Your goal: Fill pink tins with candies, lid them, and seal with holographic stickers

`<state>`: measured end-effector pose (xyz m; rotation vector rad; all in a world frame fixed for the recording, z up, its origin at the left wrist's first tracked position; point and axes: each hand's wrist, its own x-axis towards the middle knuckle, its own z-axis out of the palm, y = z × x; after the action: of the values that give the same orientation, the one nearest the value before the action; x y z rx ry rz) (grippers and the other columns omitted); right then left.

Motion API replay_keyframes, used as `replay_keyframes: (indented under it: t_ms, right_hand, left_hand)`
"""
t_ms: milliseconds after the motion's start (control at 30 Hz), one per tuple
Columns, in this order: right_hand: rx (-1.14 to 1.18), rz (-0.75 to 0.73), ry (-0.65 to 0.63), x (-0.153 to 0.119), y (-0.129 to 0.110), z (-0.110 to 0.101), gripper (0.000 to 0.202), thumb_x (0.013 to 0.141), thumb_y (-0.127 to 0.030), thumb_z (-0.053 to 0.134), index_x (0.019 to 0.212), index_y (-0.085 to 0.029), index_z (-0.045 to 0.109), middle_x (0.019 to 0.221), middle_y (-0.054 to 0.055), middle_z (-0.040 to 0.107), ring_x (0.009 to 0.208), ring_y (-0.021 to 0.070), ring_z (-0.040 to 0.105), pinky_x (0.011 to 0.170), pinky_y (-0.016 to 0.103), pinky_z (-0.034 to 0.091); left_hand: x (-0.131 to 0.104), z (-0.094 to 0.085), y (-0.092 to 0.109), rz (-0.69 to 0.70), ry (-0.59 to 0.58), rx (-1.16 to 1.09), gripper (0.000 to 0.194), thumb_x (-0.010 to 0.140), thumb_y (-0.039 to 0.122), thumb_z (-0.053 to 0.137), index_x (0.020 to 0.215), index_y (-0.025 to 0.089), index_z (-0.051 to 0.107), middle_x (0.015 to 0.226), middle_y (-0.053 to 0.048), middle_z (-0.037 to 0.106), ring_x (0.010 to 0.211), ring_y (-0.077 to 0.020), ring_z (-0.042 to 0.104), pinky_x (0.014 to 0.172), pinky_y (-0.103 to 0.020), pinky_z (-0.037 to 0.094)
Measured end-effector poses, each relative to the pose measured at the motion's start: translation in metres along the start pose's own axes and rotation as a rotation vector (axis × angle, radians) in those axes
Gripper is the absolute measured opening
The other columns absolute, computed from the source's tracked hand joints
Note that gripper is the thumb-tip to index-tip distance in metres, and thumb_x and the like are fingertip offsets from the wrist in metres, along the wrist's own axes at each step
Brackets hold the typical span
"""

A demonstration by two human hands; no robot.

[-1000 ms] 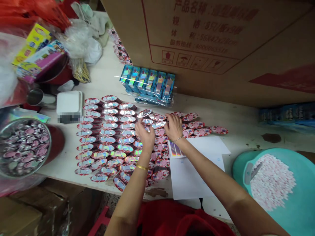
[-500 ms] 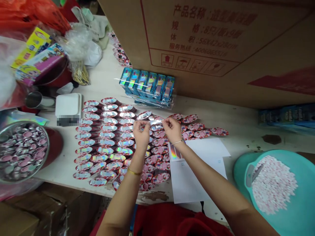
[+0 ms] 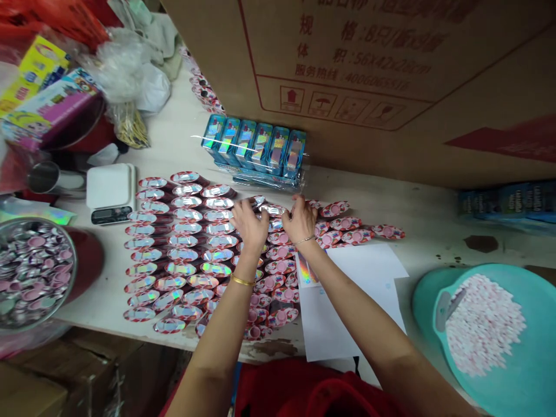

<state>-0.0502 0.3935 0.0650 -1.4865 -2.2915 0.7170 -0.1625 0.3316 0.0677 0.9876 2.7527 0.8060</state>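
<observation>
My left hand (image 3: pixel 249 226) and my right hand (image 3: pixel 300 222) are at the two ends of one small oval tin (image 3: pixel 273 211) in the back part of the rows. Its top bears a shiny silver strip. Fingers of both hands are curled, thumbs toward the tin, and the fingertips are partly hidden. Around them stand many more oval tins: those on the left (image 3: pixel 185 254) have silver, rainbow-glinting tops, while those on the right (image 3: pixel 357 236) show round pink caps. A holographic sticker sheet (image 3: pixel 307 271) lies under my right wrist on white paper (image 3: pixel 347 313).
Behind the tins are a plastic-wrapped pack of blue boxes (image 3: pixel 254 147) and a tall carton (image 3: pixel 347 69). On the left are a white scale (image 3: pixel 109 185) and a metal pot (image 3: pixel 89 255) of silver-and-pink pieces. A turquoise basin (image 3: pixel 527 359) with pale pieces stands at right.
The silver strip stretched between my fingers is now down on the tin's top. My hands have lowered to the tin's ends, and the view has shifted slightly.
</observation>
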Motion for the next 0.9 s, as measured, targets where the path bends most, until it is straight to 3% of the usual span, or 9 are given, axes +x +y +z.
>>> replay_keyframes:
  t_ms: [100,167,267,333,433,533,600,767,900]
  right_hand:
    - [0.101,-0.043,-0.042,0.001,0.005,-0.013,0.042,0.084,-0.016,0.044,0.125,-0.013,0.049,0.094,0.011,0.065,0.092,0.0259,0.054,0.088,0.038,0.036]
    - [0.185,-0.091,-0.034,-0.003,0.017,-0.028,0.036,0.087,-0.019,0.043,0.121,-0.015,0.052,0.097,0.011,0.064,0.093,0.0235,0.055,0.087,0.035,0.039]
    - [0.221,-0.106,0.037,-0.019,0.045,-0.056,0.025,0.092,-0.028,0.042,0.109,-0.019,0.059,0.103,0.011,0.062,0.097,0.0227,0.054,0.087,0.034,0.04]
    - [0.17,-0.113,0.054,-0.034,0.065,-0.073,0.024,0.093,-0.032,0.044,0.105,-0.02,0.061,0.105,0.011,0.061,0.1,0.0235,0.053,0.088,0.036,0.04]
    - [0.037,-0.175,-0.028,-0.059,0.088,-0.089,0.027,0.093,-0.039,0.049,0.104,-0.02,0.064,0.106,0.01,0.062,0.103,0.0245,0.052,0.091,0.037,0.035]
    - [-0.069,-0.27,-0.164,-0.076,0.098,-0.098,0.028,0.095,-0.04,0.047,0.105,-0.022,0.065,0.104,0.008,0.064,0.102,0.0235,0.051,0.094,0.039,0.03]
    - [-0.108,-0.288,-0.221,-0.081,0.097,-0.103,0.029,0.097,-0.038,0.042,0.097,-0.021,0.066,0.096,0.007,0.066,0.096,0.0224,0.051,0.09,0.038,0.029]
    - [-0.099,-0.268,-0.286,-0.075,0.08,-0.113,0.031,0.098,-0.031,0.04,0.082,-0.019,0.064,0.087,0.006,0.068,0.088,0.0203,0.054,0.079,0.035,0.028]
    - [-0.035,-0.202,-0.307,-0.065,0.071,-0.113,0.022,0.094,-0.026,0.048,0.08,-0.02,0.065,0.09,0.004,0.071,0.09,0.0194,0.058,0.078,0.033,0.029]
  left_hand:
    - [-0.007,-0.01,0.008,0.045,0.002,-0.033,0.034,0.081,0.027,0.06,0.113,0.017,0.056,0.112,-0.015,0.055,0.111,-0.0327,0.048,0.093,-0.047,0.036]
    - [-0.023,-0.016,0.014,0.213,-0.154,-0.12,0.025,0.087,0.031,0.054,0.109,0.018,0.058,0.106,-0.012,0.057,0.106,-0.0276,0.051,0.092,-0.041,0.038]
    - [-0.059,-0.021,0.021,0.528,-0.45,-0.153,0.03,0.087,0.041,0.057,0.109,0.022,0.06,0.106,-0.009,0.059,0.102,-0.0244,0.052,0.088,-0.038,0.039]
    - [-0.084,-0.019,0.024,0.632,-0.53,-0.056,0.035,0.082,0.044,0.063,0.11,0.023,0.061,0.115,-0.01,0.058,0.106,-0.0269,0.051,0.086,-0.039,0.038]
    - [-0.106,-0.016,0.024,0.636,-0.53,0.042,0.03,0.083,0.042,0.064,0.104,0.021,0.062,0.122,-0.012,0.057,0.109,-0.0285,0.049,0.085,-0.04,0.036]
    - [-0.107,-0.018,0.024,0.595,-0.487,0.015,0.019,0.09,0.037,0.055,0.097,0.021,0.062,0.116,-0.01,0.06,0.108,-0.0255,0.05,0.087,-0.04,0.034]
    - [-0.101,-0.022,0.026,0.598,-0.475,-0.004,0.018,0.093,0.034,0.05,0.095,0.021,0.063,0.109,-0.009,0.063,0.104,-0.0236,0.052,0.088,-0.04,0.033]
    - [-0.093,-0.029,0.043,0.735,-0.458,0.026,0.027,0.092,0.032,0.052,0.116,0.026,0.061,0.115,-0.009,0.063,0.106,-0.0248,0.052,0.088,-0.042,0.032]
    - [-0.104,-0.029,0.051,0.782,-0.406,0.02,0.022,0.092,0.023,0.049,0.107,0.027,0.065,0.117,-0.008,0.064,0.108,-0.0244,0.052,0.089,-0.042,0.034]
